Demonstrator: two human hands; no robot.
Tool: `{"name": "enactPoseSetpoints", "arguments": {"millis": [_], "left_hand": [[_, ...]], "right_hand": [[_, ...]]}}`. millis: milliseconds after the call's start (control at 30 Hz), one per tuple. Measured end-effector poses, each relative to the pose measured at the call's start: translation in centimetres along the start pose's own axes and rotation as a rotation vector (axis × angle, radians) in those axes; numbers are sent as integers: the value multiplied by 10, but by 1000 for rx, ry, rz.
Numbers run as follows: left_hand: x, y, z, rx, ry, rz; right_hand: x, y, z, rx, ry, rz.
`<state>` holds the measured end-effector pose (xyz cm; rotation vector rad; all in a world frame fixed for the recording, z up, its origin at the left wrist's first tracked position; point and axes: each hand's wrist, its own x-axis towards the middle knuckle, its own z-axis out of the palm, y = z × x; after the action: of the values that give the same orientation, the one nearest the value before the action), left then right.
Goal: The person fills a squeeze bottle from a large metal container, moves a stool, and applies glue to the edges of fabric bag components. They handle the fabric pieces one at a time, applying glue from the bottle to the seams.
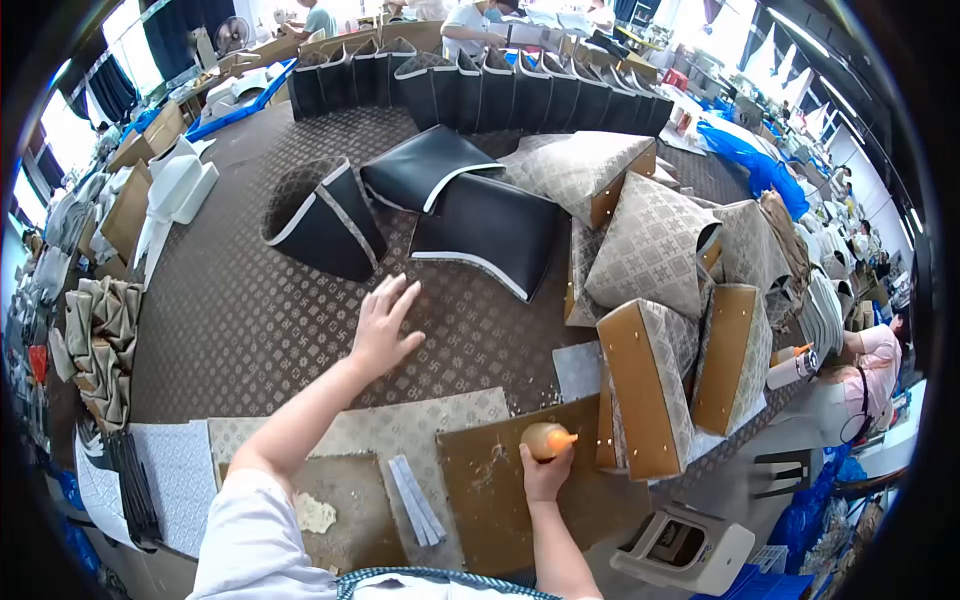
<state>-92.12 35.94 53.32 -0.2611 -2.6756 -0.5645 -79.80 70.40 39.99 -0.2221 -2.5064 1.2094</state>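
2 hands are out over the patterned bench (250, 330). The right hand (545, 472) has its fingers curled shut around a glue bottle (548, 438), whose orange nozzle sticks out to the right of the fingertips; a brown board (490, 515) lies directly under them. The left hand (385, 325) is spread wide and flat, gripping nothing, low over the bench; a black bag shell (490, 235) lies beyond its fingertips, not touching them.

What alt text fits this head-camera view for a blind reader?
A person's right hand grips a tan squeeze bottle with an orange nozzle over a brown cardboard panel, while the left hand stretches, fingers spread, over a brown patterned table toward black fabric bags. Beige patterned bags pile up at right.
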Motion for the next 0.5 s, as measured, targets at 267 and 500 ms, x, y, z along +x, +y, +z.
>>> {"name": "enactPoseSetpoints", "arguments": {"millis": [267,500], "left_hand": [[176,-80,113,320,-585,-194],[153,-131,166,385,-135,119]], "right_hand": [[1,-2,-6,24,-124,33],[18,-38,0,160,-133,124]]}}
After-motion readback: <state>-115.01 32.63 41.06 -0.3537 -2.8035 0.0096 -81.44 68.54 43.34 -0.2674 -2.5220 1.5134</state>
